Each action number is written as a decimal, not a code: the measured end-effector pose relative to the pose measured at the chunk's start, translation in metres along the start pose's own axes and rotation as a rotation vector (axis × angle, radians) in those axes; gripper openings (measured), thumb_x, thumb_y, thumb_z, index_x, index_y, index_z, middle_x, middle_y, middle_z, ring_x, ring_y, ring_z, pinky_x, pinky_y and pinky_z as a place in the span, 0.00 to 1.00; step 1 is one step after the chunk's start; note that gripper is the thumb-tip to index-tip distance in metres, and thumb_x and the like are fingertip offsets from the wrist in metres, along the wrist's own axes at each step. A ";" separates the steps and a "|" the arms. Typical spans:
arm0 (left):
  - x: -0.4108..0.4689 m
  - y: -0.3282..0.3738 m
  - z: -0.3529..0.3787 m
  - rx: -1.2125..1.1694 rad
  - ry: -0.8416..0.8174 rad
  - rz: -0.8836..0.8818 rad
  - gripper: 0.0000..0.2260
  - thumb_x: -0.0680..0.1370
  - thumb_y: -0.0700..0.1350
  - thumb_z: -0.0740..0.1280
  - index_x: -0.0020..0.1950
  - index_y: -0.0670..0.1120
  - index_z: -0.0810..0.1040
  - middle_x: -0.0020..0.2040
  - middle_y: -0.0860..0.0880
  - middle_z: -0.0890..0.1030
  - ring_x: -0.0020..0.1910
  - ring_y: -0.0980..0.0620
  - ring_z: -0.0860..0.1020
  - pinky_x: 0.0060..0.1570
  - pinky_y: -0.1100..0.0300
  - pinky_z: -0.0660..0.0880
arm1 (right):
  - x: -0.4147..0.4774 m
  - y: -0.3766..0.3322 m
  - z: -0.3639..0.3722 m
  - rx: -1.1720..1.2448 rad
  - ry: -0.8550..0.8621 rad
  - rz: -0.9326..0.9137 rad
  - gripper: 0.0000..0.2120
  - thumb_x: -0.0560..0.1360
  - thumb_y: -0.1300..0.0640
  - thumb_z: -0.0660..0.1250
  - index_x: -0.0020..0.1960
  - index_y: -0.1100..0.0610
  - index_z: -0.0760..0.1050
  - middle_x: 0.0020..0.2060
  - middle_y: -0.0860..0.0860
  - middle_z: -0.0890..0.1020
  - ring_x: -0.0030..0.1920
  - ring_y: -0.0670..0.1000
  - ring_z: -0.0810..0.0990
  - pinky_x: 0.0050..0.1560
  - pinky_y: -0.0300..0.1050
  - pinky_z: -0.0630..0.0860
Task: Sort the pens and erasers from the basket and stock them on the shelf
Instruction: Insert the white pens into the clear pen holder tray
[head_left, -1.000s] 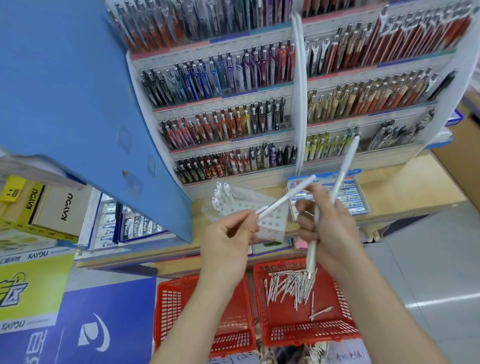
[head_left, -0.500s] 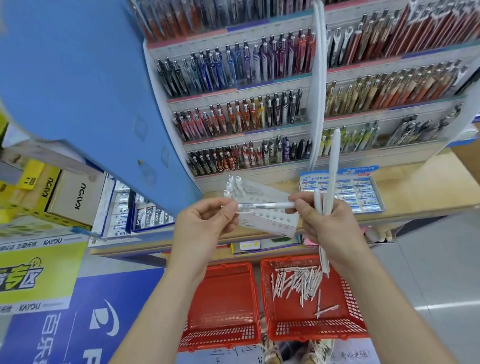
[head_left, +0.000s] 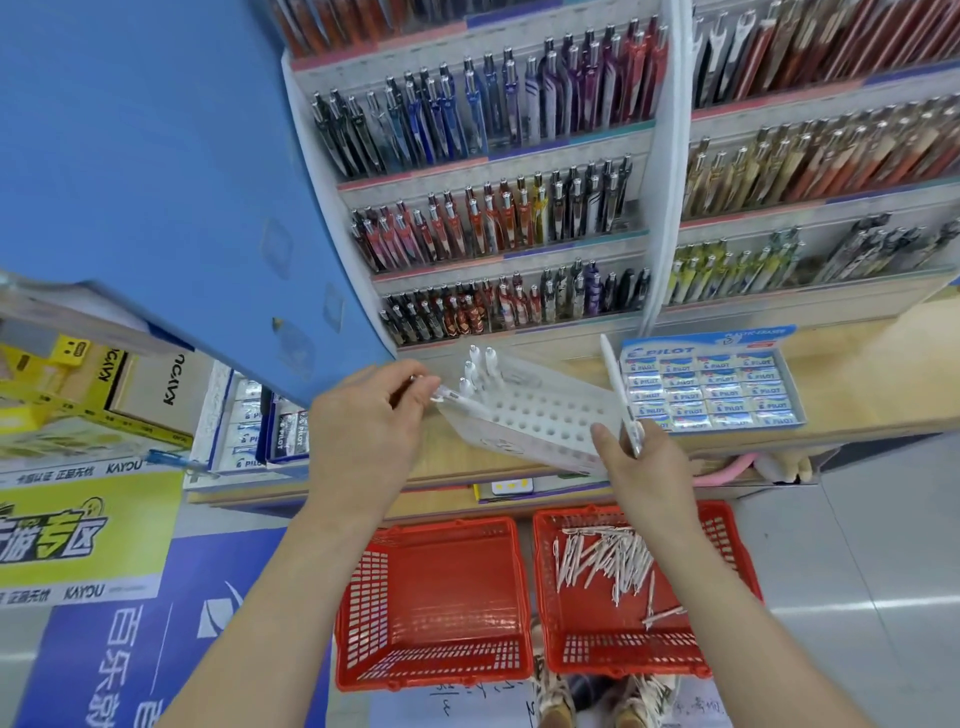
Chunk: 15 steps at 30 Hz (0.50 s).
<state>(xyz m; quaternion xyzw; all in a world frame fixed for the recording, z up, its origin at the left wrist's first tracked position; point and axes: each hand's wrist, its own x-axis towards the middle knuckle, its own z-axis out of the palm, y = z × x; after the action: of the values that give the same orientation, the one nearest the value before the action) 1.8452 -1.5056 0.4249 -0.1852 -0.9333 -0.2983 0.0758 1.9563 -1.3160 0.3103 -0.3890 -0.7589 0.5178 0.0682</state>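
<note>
My left hand (head_left: 371, 423) pinches a white pen (head_left: 457, 400) whose tip rests at the left edge of a white perforated pen holder (head_left: 540, 421) on the wooden shelf (head_left: 857, 364). Several white pens (head_left: 480, 364) stand upright in the holder's far-left holes. My right hand (head_left: 641, 462) grips another white pen (head_left: 618, 389) pointing up, just right of the holder. On the floor, the right red basket (head_left: 727, 530) holds several loose white pens (head_left: 605, 564); the left red basket (head_left: 436, 603) holds nothing.
A Pilot eraser display box (head_left: 711, 389) sits on the shelf right of the holder. Tiered racks of coloured pens (head_left: 498, 218) rise behind. A blue panel (head_left: 145, 156) juts out at left, with more eraser boxes (head_left: 254, 426) below it. My shoes (head_left: 597, 701) stand by the baskets.
My left hand took one white pen from the right hand and carried it down to the holder's left edge. My right hand lowered, keeping a pen. The view moved closer to the shelf.
</note>
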 end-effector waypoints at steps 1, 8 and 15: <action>0.000 -0.003 0.003 0.057 -0.006 0.033 0.05 0.75 0.47 0.69 0.44 0.47 0.82 0.35 0.51 0.80 0.35 0.53 0.75 0.37 0.59 0.70 | -0.003 0.003 0.002 -0.002 0.004 0.001 0.18 0.76 0.48 0.66 0.32 0.53 0.64 0.26 0.50 0.70 0.29 0.53 0.68 0.32 0.47 0.63; 0.001 -0.014 0.017 0.220 -0.092 0.120 0.06 0.76 0.47 0.68 0.43 0.46 0.81 0.32 0.51 0.75 0.32 0.50 0.74 0.33 0.60 0.63 | -0.035 0.013 0.023 0.024 0.030 0.067 0.15 0.77 0.45 0.62 0.37 0.54 0.72 0.32 0.53 0.79 0.36 0.57 0.77 0.37 0.48 0.69; 0.011 -0.016 0.022 0.257 -0.199 0.144 0.08 0.76 0.48 0.65 0.42 0.46 0.80 0.33 0.47 0.78 0.34 0.46 0.76 0.34 0.53 0.72 | -0.041 0.009 0.024 0.056 0.026 0.070 0.15 0.77 0.45 0.63 0.37 0.54 0.72 0.29 0.50 0.77 0.35 0.56 0.77 0.36 0.48 0.68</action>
<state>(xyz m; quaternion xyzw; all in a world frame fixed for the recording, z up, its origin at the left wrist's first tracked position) 1.8285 -1.5011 0.4010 -0.2689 -0.9510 -0.1503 0.0274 1.9771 -1.3592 0.3042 -0.4199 -0.7292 0.5356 0.0708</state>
